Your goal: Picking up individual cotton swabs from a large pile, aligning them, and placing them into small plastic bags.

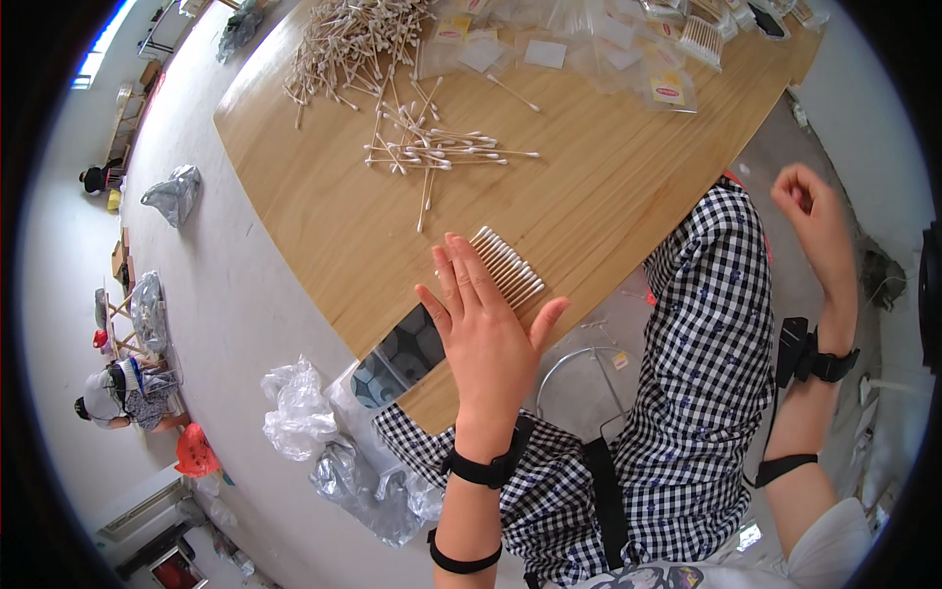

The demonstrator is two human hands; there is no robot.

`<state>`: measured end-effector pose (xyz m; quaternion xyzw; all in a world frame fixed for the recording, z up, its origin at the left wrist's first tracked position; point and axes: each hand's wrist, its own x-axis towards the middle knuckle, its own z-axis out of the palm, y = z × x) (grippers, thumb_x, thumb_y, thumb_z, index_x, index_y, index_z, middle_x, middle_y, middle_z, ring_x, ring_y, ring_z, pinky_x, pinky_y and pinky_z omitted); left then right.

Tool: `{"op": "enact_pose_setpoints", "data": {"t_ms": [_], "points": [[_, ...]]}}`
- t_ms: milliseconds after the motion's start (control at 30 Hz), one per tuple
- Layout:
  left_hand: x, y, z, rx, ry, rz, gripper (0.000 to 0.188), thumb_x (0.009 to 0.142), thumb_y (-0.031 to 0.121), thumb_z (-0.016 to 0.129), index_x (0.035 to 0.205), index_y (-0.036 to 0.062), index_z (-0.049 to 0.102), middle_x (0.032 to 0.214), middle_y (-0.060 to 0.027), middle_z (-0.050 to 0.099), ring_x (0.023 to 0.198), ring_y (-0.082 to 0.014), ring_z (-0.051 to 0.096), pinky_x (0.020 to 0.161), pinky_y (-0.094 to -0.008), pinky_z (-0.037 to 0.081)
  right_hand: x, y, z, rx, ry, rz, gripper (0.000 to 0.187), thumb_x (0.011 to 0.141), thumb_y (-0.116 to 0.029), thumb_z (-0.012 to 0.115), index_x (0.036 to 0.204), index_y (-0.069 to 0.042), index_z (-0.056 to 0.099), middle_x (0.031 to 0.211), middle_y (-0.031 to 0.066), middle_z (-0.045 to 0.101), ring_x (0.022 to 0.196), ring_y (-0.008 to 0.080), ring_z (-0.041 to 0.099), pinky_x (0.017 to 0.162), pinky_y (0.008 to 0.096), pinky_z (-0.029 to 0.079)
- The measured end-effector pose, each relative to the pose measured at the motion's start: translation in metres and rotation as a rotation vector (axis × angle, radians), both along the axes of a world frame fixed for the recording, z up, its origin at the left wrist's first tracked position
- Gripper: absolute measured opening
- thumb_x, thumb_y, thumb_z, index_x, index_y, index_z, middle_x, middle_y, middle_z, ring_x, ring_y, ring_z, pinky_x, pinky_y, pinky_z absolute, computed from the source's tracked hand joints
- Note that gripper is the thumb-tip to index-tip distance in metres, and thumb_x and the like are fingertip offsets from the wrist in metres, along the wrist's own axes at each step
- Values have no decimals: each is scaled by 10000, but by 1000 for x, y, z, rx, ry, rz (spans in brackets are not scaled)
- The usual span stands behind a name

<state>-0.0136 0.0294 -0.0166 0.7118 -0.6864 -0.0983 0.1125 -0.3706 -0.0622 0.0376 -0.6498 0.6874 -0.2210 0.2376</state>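
My left hand [483,319] lies flat near the table's front edge, fingers stretched out over part of a neat row of cotton swabs [512,267]. The row's white tips show beyond the fingers and to the right of them; the part under the palm is hidden. Off the table's right side, my right hand [812,201] is raised with its fingers curled in, and nothing shows in it. A loose group of cotton swabs [432,147] is scattered farther up the table, below a large heap of swabs [358,44].
Clear plastic bags [599,39] with small cards lie along the table's far side. A dark patterned flat thing [400,358] sits at the near left corner of the wooden table [304,226]. Crumpled plastic bags [304,407] are on the floor. A person [123,393] is at far left.
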Motion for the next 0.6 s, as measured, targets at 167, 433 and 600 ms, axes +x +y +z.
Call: {"op": "enact_pose_setpoints", "data": {"t_ms": [167, 433, 600], "points": [[-9, 5, 2, 51, 10, -62, 1075, 883, 583, 623, 1549, -61, 77, 1618, -250, 141, 1519, -374, 91, 1202, -558, 24, -46, 15, -35, 14, 151, -99, 158, 931, -133, 637, 1038, -25, 593, 884, 6, 567, 785, 85, 492, 701, 228, 403], [11, 14, -4, -544, 1371, 545, 759, 1051, 522, 337, 1570, 21, 101, 1625, -171, 191, 1523, -241, 136, 1236, -379, 75, 155, 3, -14, -67, -1027, 190, 462, 1047, -407, 467, 1269, -15, 571, 1216, 101, 641, 1114, 178, 615, 935, 297, 469], [-9, -6, -9, -578, 1452, 496, 811, 1031, 574, 338, 1573, 30, 78, 1628, -168, 181, 1525, -223, 109, 1241, -373, 74, 239, 17, -66, 107, -1223, 236, 449, 1040, -360, 511, 1377, -67, 456, 1353, 97, 514, 1300, 204, 471, 1113, 297, 340]]}}
